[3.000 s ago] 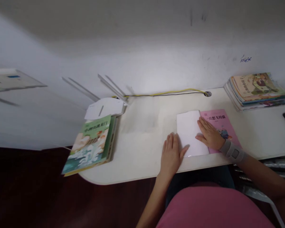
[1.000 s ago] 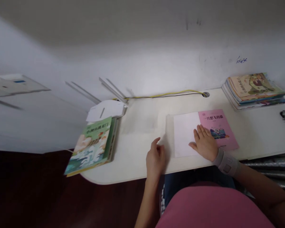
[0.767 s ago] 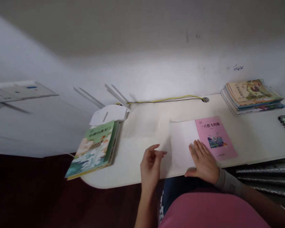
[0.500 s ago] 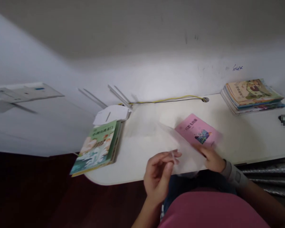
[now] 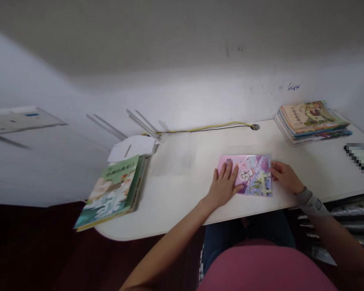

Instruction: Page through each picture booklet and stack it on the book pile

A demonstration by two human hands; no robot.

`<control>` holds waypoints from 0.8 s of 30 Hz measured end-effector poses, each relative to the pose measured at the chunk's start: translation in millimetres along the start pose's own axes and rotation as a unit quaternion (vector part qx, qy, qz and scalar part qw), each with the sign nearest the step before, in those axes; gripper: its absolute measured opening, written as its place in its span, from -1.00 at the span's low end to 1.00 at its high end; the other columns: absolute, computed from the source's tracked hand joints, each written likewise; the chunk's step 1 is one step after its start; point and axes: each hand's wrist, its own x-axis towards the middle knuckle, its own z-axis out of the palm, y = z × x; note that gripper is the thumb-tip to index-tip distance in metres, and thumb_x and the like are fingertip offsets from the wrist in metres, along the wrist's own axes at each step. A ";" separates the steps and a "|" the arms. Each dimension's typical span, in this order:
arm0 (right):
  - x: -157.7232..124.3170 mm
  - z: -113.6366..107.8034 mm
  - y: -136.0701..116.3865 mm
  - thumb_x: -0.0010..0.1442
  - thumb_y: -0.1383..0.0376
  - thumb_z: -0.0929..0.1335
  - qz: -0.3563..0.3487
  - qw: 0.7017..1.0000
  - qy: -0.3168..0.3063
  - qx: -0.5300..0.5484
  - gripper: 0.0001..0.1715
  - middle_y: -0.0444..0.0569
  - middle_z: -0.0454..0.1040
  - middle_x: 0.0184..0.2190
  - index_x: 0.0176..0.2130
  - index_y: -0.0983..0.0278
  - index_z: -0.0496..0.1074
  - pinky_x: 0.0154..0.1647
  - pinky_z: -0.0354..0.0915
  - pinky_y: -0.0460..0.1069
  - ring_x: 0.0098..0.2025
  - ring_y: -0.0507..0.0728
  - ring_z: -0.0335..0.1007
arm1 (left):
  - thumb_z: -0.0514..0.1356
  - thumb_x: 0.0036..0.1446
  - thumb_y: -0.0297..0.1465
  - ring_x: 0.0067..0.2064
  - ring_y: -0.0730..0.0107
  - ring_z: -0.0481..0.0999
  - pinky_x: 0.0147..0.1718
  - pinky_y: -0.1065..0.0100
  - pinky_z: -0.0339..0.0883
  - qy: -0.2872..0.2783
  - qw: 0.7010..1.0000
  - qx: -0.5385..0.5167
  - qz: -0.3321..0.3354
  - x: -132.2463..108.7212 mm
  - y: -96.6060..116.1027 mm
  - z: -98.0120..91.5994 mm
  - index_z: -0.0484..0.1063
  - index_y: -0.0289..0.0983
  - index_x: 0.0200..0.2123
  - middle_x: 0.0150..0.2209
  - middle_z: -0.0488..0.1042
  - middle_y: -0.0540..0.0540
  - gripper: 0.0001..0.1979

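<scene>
A pink and purple picture book with a cat-like drawing on its front lies on the table, its long edge roughly along the table. Its surface and edges look glossy, like clear plastic. My left hand rests flat on the book's left part, fingers spread, and covers some of the title. At the book's right edge, my right hand has its fingers bent together, with the fingertips pinching that edge. Whether they grip the cover alone or a plastic layer is too small to tell.
A stack of books stands at the back right, near a blurred-out phone-like object. A green book tops a pile at the left, beside a white router. Cables run along the wall to a hole.
The loose clear sheet between my hands no longer shows separately. The book now lies straighter, showing an illustrated front. My left hand has come down flat on it; my right hand moved to its right edge.
</scene>
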 end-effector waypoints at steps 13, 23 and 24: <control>71.3 -2.4 -19.1 0.22 0.31 0.24 -0.029 0.924 0.074 -0.375 -0.86 0.00 0.50 -0.35 -0.28 0.29 0.37 -0.33 0.21 -0.06 -0.30 0.11 0.40 | -0.04 0.23 -0.19 -0.26 0.33 0.51 -0.31 0.39 0.31 0.015 0.954 -0.195 -0.228 75.0 -83.7 -16.2 0.41 -0.29 -0.25 -0.24 0.54 -0.14 -0.66; 97.3 21.9 -27.4 0.24 0.49 0.12 -0.073 0.834 0.092 -0.539 -0.71 0.22 0.41 -0.14 -0.08 0.37 0.28 -0.17 0.18 0.00 -0.08 0.22 0.30 | -0.07 0.23 -0.37 -0.19 0.13 0.52 -0.16 0.17 0.22 0.055 0.952 -0.122 -0.276 94.6 -68.8 -14.4 0.31 -0.24 -0.19 -0.27 0.55 -0.19 -0.80; 102.8 23.0 -28.9 0.23 0.51 0.13 -0.082 0.829 0.088 -0.546 -0.70 0.23 0.41 -0.15 -0.08 0.38 0.28 -0.14 0.17 0.01 -0.08 0.22 0.29 | -0.09 0.24 -0.38 -0.18 0.10 0.52 -0.13 0.14 0.20 0.059 0.953 -0.110 -0.277 96.2 -69.4 -14.6 0.30 -0.25 -0.18 -0.27 0.55 -0.21 -0.79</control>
